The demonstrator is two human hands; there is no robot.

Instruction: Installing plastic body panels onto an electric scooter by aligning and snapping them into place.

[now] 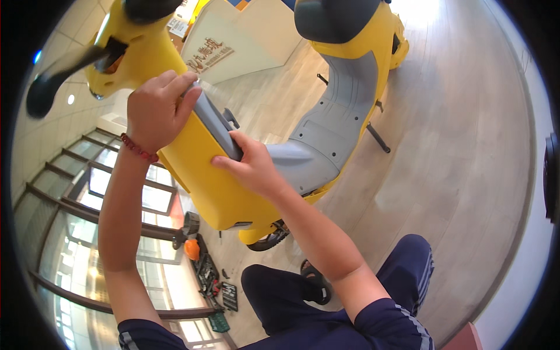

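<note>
A yellow scooter (195,169) stands tilted across the view, with a grey inner panel (213,119) along the edge of its front shield. My left hand (158,109) wraps over the upper end of that panel, fingers curled round the edge and a red beaded bracelet on the wrist. Lower down, my right hand (254,166) grips the panel's other end, its thumb on the yellow side and its fingers on the grey. A small hook (231,118) sticks out of the panel between the hands. The grey footboard (326,131) and dark seat (332,20) lie to the right.
A black handlebar grip (44,96) juts out at upper left. On the floor at lower left lie an open tool case (205,265), an orange round object (192,249) and a green box (219,322). A cream counter (248,44) stands behind; a side stand (378,138) sticks out.
</note>
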